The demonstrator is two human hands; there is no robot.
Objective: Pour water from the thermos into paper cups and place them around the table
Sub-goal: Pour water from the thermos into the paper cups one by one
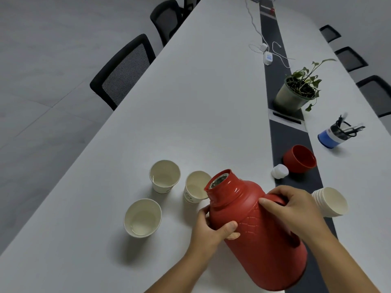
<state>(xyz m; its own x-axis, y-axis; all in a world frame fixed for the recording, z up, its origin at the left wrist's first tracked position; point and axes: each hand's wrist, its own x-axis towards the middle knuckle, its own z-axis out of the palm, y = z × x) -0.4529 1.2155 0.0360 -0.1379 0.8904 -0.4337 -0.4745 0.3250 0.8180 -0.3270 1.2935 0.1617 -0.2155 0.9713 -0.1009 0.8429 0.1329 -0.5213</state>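
A red thermos with its mouth uncapped is tilted to the left, its opening beside the rim of a paper cup. My left hand grips the thermos body from below the neck. My right hand holds its handle. Two other paper cups stand on the table: one at the back left and one nearer, with water in the bottom. A stack of paper cups lies on its side to the right. The red thermos lid and a white stopper lie behind.
The long white table has a dark centre strip. On it stand a potted plant, a blue pen holder, and chargers with cables. Black chairs line the left edge, and further chairs the right.
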